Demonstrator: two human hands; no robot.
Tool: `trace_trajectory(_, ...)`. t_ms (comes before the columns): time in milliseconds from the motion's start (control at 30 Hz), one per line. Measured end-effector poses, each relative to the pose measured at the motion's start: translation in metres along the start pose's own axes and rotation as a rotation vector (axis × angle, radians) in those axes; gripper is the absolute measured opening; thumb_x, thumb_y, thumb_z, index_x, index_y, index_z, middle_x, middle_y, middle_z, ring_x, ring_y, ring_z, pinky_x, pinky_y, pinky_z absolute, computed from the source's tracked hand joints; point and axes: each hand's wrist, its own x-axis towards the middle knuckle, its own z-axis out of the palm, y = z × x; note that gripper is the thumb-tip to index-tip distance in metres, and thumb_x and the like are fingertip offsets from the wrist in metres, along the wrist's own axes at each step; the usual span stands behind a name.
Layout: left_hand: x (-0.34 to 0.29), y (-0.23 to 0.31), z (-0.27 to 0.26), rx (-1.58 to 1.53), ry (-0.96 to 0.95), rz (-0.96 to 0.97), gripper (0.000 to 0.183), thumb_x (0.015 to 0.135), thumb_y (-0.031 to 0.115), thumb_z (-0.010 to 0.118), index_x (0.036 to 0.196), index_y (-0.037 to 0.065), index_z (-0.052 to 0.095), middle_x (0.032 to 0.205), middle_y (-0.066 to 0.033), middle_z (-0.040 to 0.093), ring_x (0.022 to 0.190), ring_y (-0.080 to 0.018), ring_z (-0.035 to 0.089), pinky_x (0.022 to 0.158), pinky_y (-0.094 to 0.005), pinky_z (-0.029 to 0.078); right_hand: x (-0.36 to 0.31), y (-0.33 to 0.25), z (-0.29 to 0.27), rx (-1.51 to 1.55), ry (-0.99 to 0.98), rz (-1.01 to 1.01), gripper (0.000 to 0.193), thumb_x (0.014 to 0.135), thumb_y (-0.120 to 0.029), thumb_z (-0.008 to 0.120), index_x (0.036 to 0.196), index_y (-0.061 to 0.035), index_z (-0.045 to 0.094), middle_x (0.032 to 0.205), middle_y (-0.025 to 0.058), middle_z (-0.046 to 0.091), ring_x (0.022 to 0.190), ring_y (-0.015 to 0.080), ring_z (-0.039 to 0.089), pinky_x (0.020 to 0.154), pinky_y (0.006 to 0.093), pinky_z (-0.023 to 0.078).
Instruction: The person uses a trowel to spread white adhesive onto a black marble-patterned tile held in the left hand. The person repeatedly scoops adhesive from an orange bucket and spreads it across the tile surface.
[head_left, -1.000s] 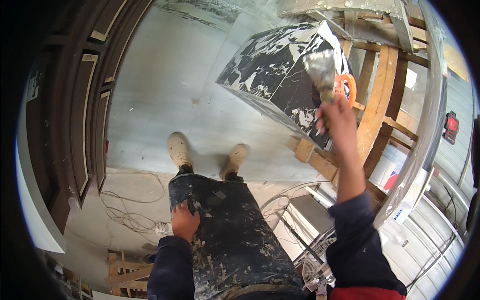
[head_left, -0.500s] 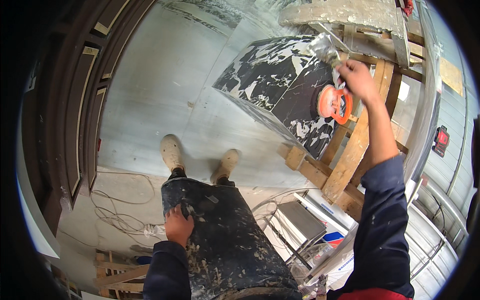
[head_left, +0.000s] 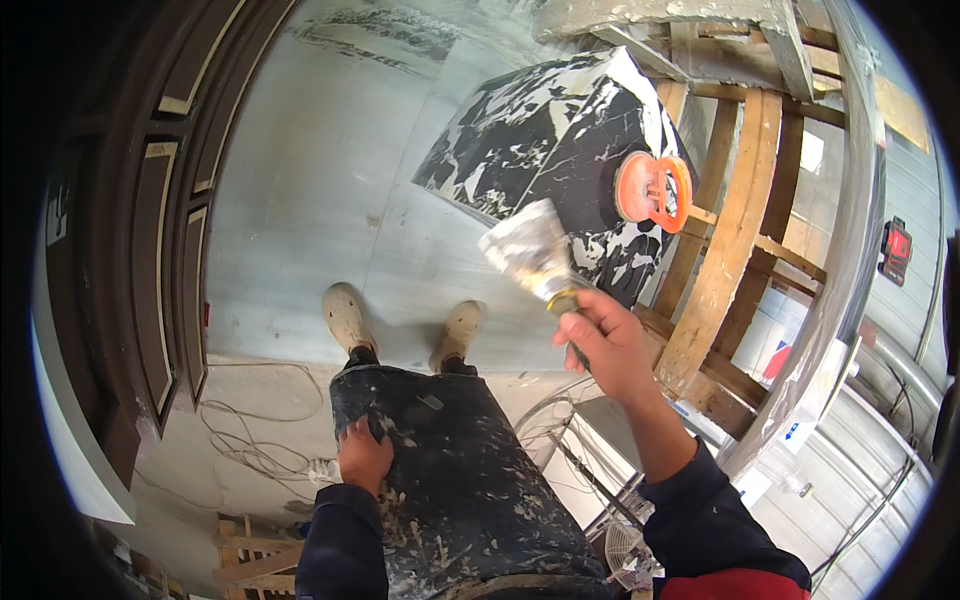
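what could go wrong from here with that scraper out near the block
The flat-bladed scraper, held in the right hand, might scratch the marble-patterned block. The hand could bump the orange-handled suction cup jutting from the block. The loosely coiled cable might trip the person if they step back.

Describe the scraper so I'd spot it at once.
Find the black-and-white block above centre. In front of its lower edge, the right hand grips the scraper, whose broad, smeared metal blade sets it apart from the round orange suction cup.
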Motion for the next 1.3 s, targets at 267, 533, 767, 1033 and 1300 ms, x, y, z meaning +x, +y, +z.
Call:
trace_trajectory(267,0.003,-0.002,-0.003,0.011,-0.003,0.061,0.065,0.087,0.032,0.072,0.144,0.004,0.058,0.136,-0.0210,0.062,0.130,-0.0425,0.056,0.106,-0.0537,0.051,0.025,-0.005,0.023,0.673,0.176,0.018,0.024,0.104,-0.016,0.062,0.123,-0.0030,0.054,0.097,0.0118,0.067,0.064,0.0206,0.066,0.049,0.0328,0.049)
trace_trajectory(533,0.000,-0.008,-0.004,0.000,-0.003,0.046,0.067,0.085,0.033,0.073,0.143,0.003,0.058,0.135,-0.0213,0.064,0.129,-0.0422,0.057,0.106,-0.0533,0.051,0.093,-0.058,0.036,0.760,0.296,-0.021,0.019,0.101,-0.014,0.061,0.115,-0.0038,0.053,0.092,0.0102,0.066,0.064,0.0201,0.064,0.049,0.0352,0.048)
trace_trajectory(767,0.002,-0.019,-0.001,-0.025,0.009,0.034,0.067,0.086,0.035,0.074,0.144,0.005,0.058,0.136,-0.0197,0.064,0.131,-0.0411,0.056,0.107,-0.0533,0.051,0.198,-0.144,-0.019,0.817,0.421,-0.122,0.010,0.103,-0.008,0.056,0.110,-0.0024,0.053,0.089,0.0130,0.066,0.066,0.0201,0.064,0.051,0.0297,0.055)
trace_trajectory(1033,0.004,-0.029,-0.012,-0.079,0.004,0.033,0.067,0.087,0.036,0.075,0.144,0.005,0.058,0.136,-0.0203,0.064,0.132,-0.0422,0.056,0.108,-0.0530,0.050,0.222,-0.177,-0.104,0.838,0.447,-0.391,0.012,0.106,-0.010,0.056,0.110,0.0009,0.056,0.090,0.0120,0.065,0.068,0.0202,0.063,0.054,0.0295,0.052)
trace_trajectory(1300,0.013,-0.029,-0.023,-0.046,-0.036,0.099,0.067,0.090,0.034,0.072,0.146,0.000,0.056,0.138,-0.0253,0.063,0.129,-0.0452,0.058,0.112,-0.0522,0.047,0.052,-0.047,-0.065,0.693,0.467,-0.369,0.017,0.098,-0.011,0.068,0.112,-0.0085,0.058,0.084,0.0079,0.067,0.057,0.0153,0.061,0.048,0.0283,0.047)
